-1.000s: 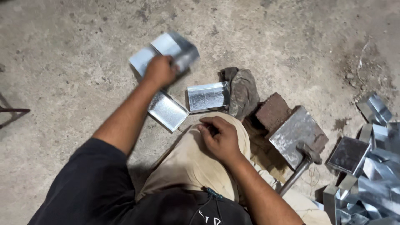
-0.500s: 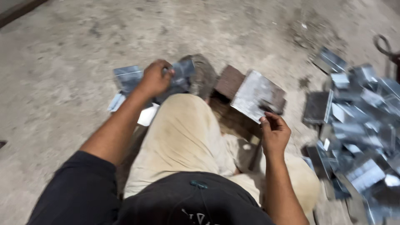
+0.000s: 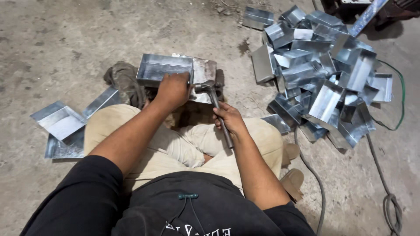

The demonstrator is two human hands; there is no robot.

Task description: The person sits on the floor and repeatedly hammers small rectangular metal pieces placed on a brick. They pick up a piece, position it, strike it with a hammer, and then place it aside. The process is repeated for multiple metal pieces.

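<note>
left hand [image 3: 173, 89]: fingers closed over the near edge of a folded grey sheet-metal tray [image 3: 164, 67], pressed on a flat steel block [image 3: 204, 72] on the concrete floor [image 3: 65, 43] | right hand [image 3: 229, 119]: fingers wrapped around a metal-handled hammer [image 3: 216, 107], head rested against the block | heap of folded sheet-metal pieces [image 3: 321, 70] lies to the right

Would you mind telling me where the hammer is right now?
In the head view, the hammer is centre frame in the right hand, its head beside the metal tray under the left hand.
</note>
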